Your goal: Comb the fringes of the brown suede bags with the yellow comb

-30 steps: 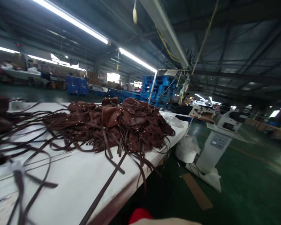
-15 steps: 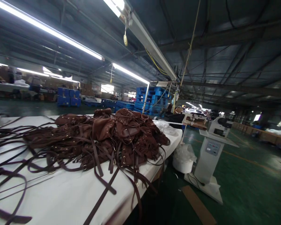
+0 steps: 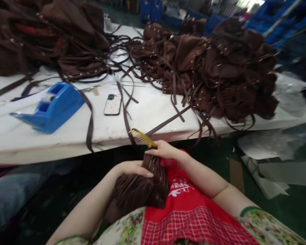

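Note:
Close to my body, a dark brown fringed bag [image 3: 135,192] rests against a red apron. My left hand [image 3: 135,168] is closed on its fringe, thumb lying across the strands. Just above, my right hand [image 3: 164,150] grips a yellow comb [image 3: 142,137], whose teeth point up and left toward the table edge. The upper end of the fringe meets the right fingers; whether they also pinch strands, I cannot tell. Part of the bag is hidden behind my left hand and forearm.
On the white table [image 3: 148,112] lie a blue tape dispenser [image 3: 57,107], a phone [image 3: 112,104] and loose brown straps. Brown bags are heaped at the right [image 3: 219,68] and the left [image 3: 53,37]. A person's leg [image 3: 12,194] shows at lower left. Plastic wrap [image 3: 267,160] lies at right.
The view has swung down and left from the wide workshop to my lap and the table's front. Both hands, the fringed bag and the comb now show.

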`<state>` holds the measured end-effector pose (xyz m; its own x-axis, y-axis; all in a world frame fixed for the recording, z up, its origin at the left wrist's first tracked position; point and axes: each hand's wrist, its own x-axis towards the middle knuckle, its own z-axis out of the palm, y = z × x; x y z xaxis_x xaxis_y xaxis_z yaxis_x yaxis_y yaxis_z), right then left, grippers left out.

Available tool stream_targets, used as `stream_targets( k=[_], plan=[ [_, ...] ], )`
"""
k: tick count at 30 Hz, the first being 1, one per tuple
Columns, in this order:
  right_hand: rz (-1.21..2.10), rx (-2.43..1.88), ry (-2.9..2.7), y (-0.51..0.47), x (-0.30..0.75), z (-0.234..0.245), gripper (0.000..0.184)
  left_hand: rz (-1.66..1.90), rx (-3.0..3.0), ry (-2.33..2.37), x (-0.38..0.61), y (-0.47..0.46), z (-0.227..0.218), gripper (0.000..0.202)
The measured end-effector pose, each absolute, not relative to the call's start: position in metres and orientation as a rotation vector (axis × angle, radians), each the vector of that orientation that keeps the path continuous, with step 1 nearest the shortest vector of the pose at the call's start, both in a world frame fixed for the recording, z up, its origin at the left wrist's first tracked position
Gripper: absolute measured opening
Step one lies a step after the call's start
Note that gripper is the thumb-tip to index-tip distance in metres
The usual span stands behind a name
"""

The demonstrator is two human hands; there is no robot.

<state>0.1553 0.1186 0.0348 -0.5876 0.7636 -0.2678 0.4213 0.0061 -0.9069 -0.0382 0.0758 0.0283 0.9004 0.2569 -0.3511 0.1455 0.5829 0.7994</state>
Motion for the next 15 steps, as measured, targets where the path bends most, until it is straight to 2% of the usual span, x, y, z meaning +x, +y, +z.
stream_targets(
  k=[10,12,15],
  plan=[
    [1.041,-1.479,-1.986,0.128,0.178,0.010,0.029,0.242,0.585,0.909,-0.035,0.101,-0.024,0.032],
    [1.127,-1.487,-1.918,0.116,0.196,0.011,0.032,0.271,0.552,0.929,-0.039,0.090,-0.030,0.028],
    [1.599,-1.323,-1.765,0.093,0.222,0.009,0.043,0.316,0.468,0.968,-0.045,0.074,-0.037,0.026]
  ],
)
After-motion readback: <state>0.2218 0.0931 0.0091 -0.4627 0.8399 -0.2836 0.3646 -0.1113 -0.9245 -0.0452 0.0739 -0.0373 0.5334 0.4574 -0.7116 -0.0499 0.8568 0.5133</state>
